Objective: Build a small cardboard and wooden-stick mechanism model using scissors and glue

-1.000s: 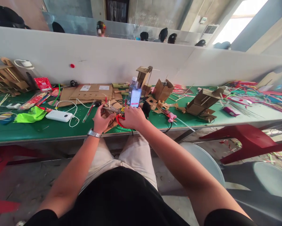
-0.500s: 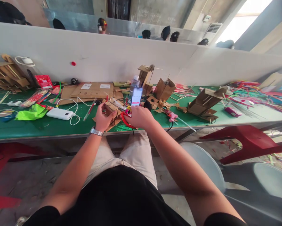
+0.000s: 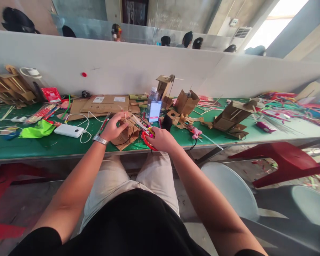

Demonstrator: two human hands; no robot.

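Note:
My left hand (image 3: pixel 114 128) is closed around the top left of a small cardboard structure (image 3: pixel 129 132), its fingertips near a short wooden stick on top. That structure stands on a flat cardboard piece (image 3: pixel 121 145) by the table's front edge. A pair of scissors (image 3: pixel 148 141) with red and yellow handles is gripped in my right hand (image 3: pixel 160 139). Their blades point up and left, next to the structure; whether they touch it I cannot tell. Just behind, a phone (image 3: pixel 155 111) with a lit screen leans against a clear plastic bottle (image 3: pixel 153 94).
Flat cardboard (image 3: pixel 103 105), a white power bank (image 3: pixel 68 130) with cables and a bright green bag (image 3: pixel 38 129) lie to the left. Cardboard models (image 3: pixel 231 115), a pink glue gun (image 3: pixel 196 133) and scraps are to the right. A white partition (image 3: pixel 122 64) runs behind the green table (image 3: pixel 77 149).
My right hand and the scissors have drawn back to the right, away from the structure. My left hand has shifted up its left side, so more of the cardboard shows.

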